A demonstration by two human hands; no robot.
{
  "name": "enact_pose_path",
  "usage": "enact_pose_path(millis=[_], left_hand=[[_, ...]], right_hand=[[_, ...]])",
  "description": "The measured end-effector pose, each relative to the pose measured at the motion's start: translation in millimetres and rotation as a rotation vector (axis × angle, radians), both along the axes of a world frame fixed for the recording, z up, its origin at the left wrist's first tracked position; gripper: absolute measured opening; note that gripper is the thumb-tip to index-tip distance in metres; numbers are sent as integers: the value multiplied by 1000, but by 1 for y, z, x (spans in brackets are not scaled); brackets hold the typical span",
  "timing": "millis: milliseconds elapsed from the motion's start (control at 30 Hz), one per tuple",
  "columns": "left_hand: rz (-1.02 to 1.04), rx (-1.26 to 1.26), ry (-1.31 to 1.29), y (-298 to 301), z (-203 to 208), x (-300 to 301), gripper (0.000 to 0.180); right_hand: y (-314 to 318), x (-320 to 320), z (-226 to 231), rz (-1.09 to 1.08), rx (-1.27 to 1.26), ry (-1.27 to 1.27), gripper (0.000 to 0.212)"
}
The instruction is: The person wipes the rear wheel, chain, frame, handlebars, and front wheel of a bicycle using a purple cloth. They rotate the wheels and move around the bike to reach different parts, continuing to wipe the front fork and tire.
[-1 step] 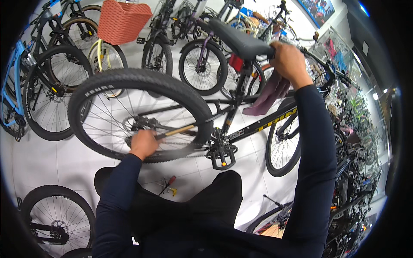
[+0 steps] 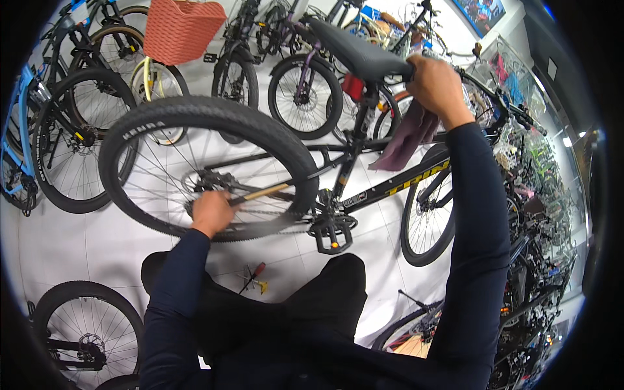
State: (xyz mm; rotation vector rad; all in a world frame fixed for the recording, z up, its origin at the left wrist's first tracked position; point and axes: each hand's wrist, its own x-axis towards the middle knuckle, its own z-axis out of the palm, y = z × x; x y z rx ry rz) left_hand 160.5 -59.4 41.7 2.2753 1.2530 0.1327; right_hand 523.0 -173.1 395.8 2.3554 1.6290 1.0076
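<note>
A black mountain bike stands across in front of me, its rear wheel (image 2: 116, 185) toward the left and leaning. My right hand (image 2: 439, 88) is closed around the nose of the black saddle (image 2: 361, 55). Just below that hand hangs a purple cloth (image 2: 406, 140); whether the fingers also hold it is hidden. At the rear hub, my left hand (image 2: 213, 213) has its fingers curled round the back end of the frame, by the stay with a tan strip (image 2: 265, 191). What exactly they grip is covered. The pedal (image 2: 335, 234) and crank are right of this hand.
A screwdriver with a red handle (image 2: 259, 268) and a yellow-ended tool (image 2: 262, 286) lie on the tiled floor by my knees. Parked bikes line the back, one with a red basket (image 2: 184, 31). Another wheel (image 2: 88, 335) is at lower left; more bikes crowd the right.
The rear wheel and saddle have shifted slightly up and left in the picture, partly because the view moved. Both hands keep their places on the bike.
</note>
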Motion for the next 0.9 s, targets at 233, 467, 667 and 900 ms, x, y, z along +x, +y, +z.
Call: enact_pose_path(millis=[233, 467, 667, 900], left_hand=[[208, 151, -86, 79, -47, -30, 23], [183, 246, -151, 128, -69, -79, 26], [247, 376, -184, 132, -70, -84, 25], [310, 679, -423, 34, -27, -49, 46]], right_hand=[[27, -52, -22, 111, -31, -129, 24], [51, -105, -34, 168, 116, -187, 16], [44, -129, -41, 310, 204, -140, 18], [-47, -145, -145, 649, 619, 599, 45]])
